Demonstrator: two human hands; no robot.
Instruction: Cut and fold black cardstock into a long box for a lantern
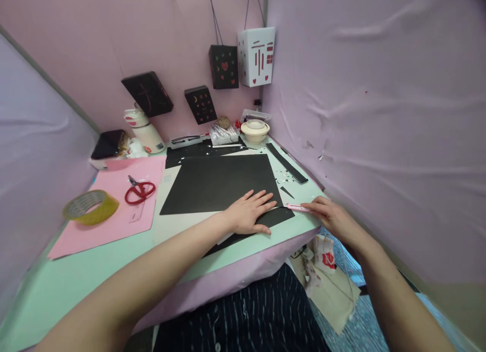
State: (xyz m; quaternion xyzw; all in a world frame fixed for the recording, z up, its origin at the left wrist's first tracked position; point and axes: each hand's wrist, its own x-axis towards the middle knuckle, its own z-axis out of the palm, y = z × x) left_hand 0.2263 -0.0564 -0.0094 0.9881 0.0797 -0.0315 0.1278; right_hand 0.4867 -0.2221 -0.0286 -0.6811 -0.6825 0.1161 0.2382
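While our left hand [250, 213] lies flat with its fingers spread and nothing gripped, pressing on the large black sheet [222, 182], our right hand [329, 214] is closed around a slim pink cutter [298, 207], whose tip meets the black paper near the sheet's lower right corner. Below our left hand, another piece of black paper [279, 218] slants toward the near edge of the pale green table [91, 276]. Just beyond the cutter we see a small black triangle [287, 192], scattered paper bits and a long black strip [286, 163]. To the left, red-handled scissors [138, 192] rest on a pink sheet [89, 244], and a roll of yellow tape [99, 218] stands partly over its edge; its inner core seems to carry printing, too small for us to read. Behind, a cream bottle [150, 135] bears a little red mark and a dark label, neither legible to us. Against the wall, a white lantern [248, 63] shows red strokes and hearts; whether the strokes form writing, we cannot tell. Beside it, a black lantern [230, 78] carries a red heart. Below the table, a white bag [323, 245] has a red emblem we cannot make out.
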